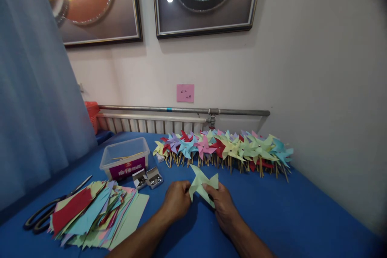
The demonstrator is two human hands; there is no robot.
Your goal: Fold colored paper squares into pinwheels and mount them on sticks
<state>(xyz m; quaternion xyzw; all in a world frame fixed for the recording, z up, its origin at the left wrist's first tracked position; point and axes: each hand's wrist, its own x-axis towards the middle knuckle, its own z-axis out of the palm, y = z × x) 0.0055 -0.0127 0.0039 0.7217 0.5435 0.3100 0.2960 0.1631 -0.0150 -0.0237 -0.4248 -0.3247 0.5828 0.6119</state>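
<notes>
A pale green paper pinwheel head [202, 184] is held above the blue tabletop [287, 213] between both hands. My left hand [177, 200] pinches its left edge. My right hand [222, 205] grips its lower right side with thumb and fingers. A stack of cut coloured paper sheets [93, 213] lies to the left of my left forearm. A long row of finished pinwheels on wooden sticks [223, 149] lies behind the hands, along the wall.
A clear plastic tub [125, 157] holding thin sticks stands at the left rear. Two small open boxes of metal pins [148, 178] sit beside it. Black scissors [48, 211] lie at the far left. A blue curtain [33, 100] hangs left; a radiator pipe [184, 110] runs along the wall.
</notes>
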